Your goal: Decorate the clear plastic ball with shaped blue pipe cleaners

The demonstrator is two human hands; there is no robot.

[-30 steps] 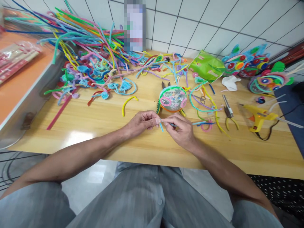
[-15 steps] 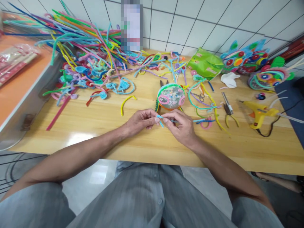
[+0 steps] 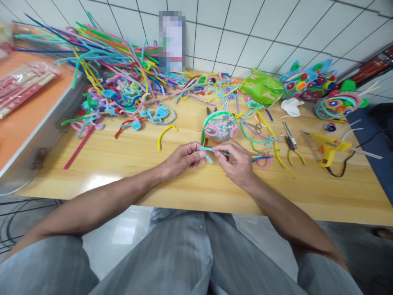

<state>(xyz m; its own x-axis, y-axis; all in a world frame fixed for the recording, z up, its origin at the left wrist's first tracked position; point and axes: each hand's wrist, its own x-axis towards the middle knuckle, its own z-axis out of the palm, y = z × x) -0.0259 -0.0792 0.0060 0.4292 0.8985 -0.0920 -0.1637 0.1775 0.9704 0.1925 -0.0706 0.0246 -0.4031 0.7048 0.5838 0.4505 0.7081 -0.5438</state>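
Between my hands is a light-blue pipe cleaner (image 3: pixel 209 150), bent over with a short end pointing down. My left hand (image 3: pixel 186 156) pinches it at the bend between thumb and fingertips. My right hand (image 3: pixel 236 162) grips it a little further along, and part of its length is hidden by the fingers. Just beyond the hands sits a round clear container (image 3: pixel 221 130) of speckled bits, trimmed with a green and light-blue rim and pink loops. A curved yellow pipe cleaner piece (image 3: pixel 161 139) lies left of it.
A heap of coloured pipe cleaners (image 3: pixel 123 88) covers the back left. Toward the right lie scissors (image 3: pixel 257 128), yellow-handled pliers (image 3: pixel 294 150) and a yellow glue gun (image 3: pixel 328 148) with a cord. Behind them are a green packet (image 3: pixel 262 89), a crumpled tissue (image 3: pixel 291 107) and a decorated container (image 3: pixel 337 105).
My right hand has shifted slightly right, and more of the light-blue pipe cleaner shows between my hands. My left hand keeps its pinch. The camera view has tilted a little.
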